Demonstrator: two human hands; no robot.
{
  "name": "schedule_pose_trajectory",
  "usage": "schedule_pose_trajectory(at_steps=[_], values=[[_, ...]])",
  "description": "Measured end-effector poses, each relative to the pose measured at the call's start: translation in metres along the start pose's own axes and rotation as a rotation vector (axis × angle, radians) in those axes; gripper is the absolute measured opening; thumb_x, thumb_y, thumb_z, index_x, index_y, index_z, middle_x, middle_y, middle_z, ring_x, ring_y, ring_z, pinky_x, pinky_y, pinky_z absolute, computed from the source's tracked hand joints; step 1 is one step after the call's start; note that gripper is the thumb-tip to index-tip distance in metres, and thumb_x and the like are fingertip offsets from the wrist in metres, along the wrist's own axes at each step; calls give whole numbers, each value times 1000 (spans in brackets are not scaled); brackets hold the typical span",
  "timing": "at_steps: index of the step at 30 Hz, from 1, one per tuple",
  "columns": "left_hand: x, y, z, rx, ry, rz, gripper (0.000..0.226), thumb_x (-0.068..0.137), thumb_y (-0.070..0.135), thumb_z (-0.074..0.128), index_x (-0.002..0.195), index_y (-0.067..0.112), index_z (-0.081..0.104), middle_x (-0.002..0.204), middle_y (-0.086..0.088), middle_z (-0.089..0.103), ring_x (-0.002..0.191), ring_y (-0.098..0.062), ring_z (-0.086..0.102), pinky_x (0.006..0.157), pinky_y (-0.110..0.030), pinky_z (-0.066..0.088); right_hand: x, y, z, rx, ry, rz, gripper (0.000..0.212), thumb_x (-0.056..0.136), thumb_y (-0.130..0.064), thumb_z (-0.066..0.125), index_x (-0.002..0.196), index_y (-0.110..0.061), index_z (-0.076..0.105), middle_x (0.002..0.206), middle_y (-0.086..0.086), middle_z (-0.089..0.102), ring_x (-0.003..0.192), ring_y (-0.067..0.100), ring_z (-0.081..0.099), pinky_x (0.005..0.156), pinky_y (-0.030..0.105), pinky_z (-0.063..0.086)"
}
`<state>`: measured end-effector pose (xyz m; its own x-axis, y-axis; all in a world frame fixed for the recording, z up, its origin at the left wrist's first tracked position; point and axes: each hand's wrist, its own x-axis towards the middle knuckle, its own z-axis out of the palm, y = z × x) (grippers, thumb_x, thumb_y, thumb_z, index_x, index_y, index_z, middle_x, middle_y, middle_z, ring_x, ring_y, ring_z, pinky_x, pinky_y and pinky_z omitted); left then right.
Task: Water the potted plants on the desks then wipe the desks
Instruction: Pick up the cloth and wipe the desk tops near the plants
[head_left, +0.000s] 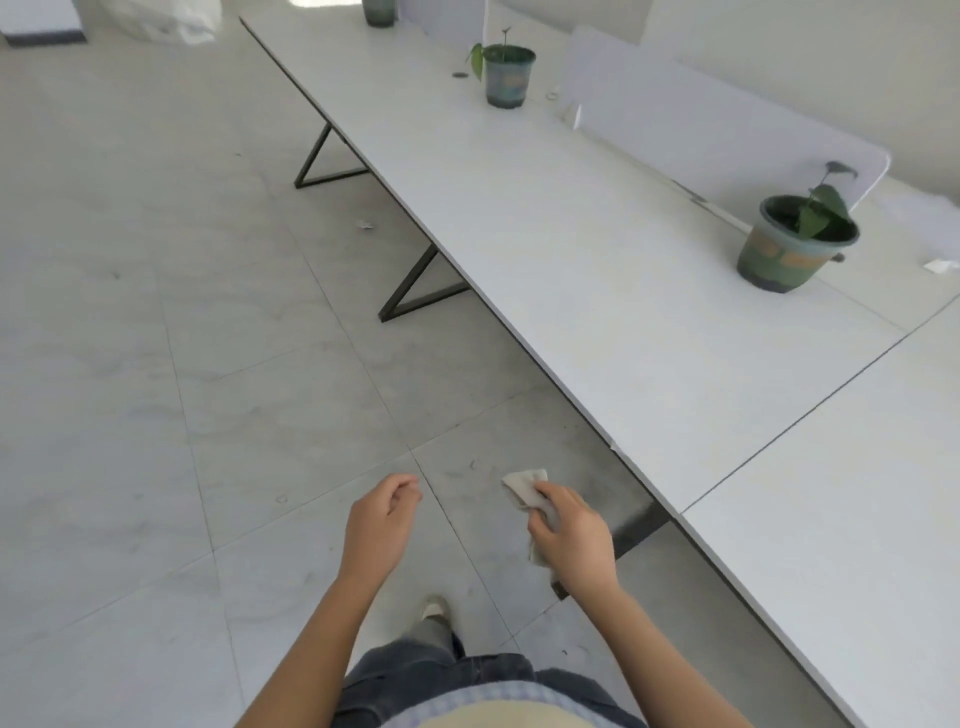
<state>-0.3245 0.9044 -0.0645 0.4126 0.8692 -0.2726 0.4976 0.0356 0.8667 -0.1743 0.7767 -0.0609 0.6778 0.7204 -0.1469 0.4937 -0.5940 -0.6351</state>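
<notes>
Cloth (524, 488), pale and crumpled, pinched in right grip (569, 535); fingers curled round it, one corner sticking out ahead of the knuckles. Held over the floor (156, 364), just left of the tabletop (571, 249) edge, not touching it. Left grip (376, 525) near it on the left, fingers loosely curled, holding nothing. Near potted plant (789, 244) well ahead and right of right grip, upright on tabletop by white divider (701, 124). Second potted plant (509, 75) farther ahead, same tabletop.
</notes>
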Motion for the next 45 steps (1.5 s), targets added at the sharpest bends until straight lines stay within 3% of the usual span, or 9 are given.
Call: schedule_pose_trajectory(at_steps=[3,9,20,27,32,37,40,43,45], values=[[35,3,-14,-13,-29,-3,14,92,16,48,98,19,60,94,-2,66,91,-16,60,76,-22,41,16,-19,13,-12,7,24,33,85,-14,53,117,-14,57,109,7,64,93,26,60,73,34,45],[70,-8,-2,79,-248,-59,14,92,14,47,97,19,59,90,1,65,93,-17,60,75,-21,42,37,-23,26,-48,-15,129,32,84,-15,52,116,-16,59,109,6,65,94,26,60,74,34,47],[181,42,44,146,-251,-36,19,92,13,48,103,11,63,94,-5,66,91,-20,61,72,-21,41,158,-10,-5,56,66,79,33,87,-23,51,120,-20,56,108,2,68,95,21,61,79,29,46],[254,129,110,142,-218,103,17,92,13,47,92,21,62,83,-1,66,83,-22,60,68,-22,42,253,17,-68,196,326,79,34,82,-25,47,111,-15,63,86,8,70,71,18,54,62,24,42],[291,168,163,224,-257,182,24,93,13,46,109,9,63,100,-2,66,97,-16,57,83,-26,41,285,73,-125,296,562,346,25,91,-13,47,113,-12,59,104,5,65,95,26,58,74,29,40],[332,196,220,378,-290,340,26,93,12,45,112,8,63,111,-5,65,99,-16,52,82,-25,37,303,153,-185,101,832,603,39,87,-23,34,114,-6,54,122,18,57,107,40,49,85,42,39],[355,211,253,492,-351,464,31,90,15,44,112,3,62,113,-11,65,109,-28,51,88,-32,39,302,201,-198,-45,681,808,33,92,-26,36,117,-10,51,133,18,45,118,41,38,94,51,33],[379,225,281,643,-394,615,49,80,28,35,110,1,63,116,-15,64,114,-38,52,89,-43,42,304,217,-184,-147,418,916,49,87,-50,36,128,-23,41,149,13,24,137,34,13,108,56,16],[399,231,295,793,-433,718,43,78,23,44,110,1,63,120,-19,62,114,-42,54,84,-51,47,312,212,-171,-181,346,966,58,88,-52,37,139,-27,25,155,11,11,141,35,0,113,56,7]])
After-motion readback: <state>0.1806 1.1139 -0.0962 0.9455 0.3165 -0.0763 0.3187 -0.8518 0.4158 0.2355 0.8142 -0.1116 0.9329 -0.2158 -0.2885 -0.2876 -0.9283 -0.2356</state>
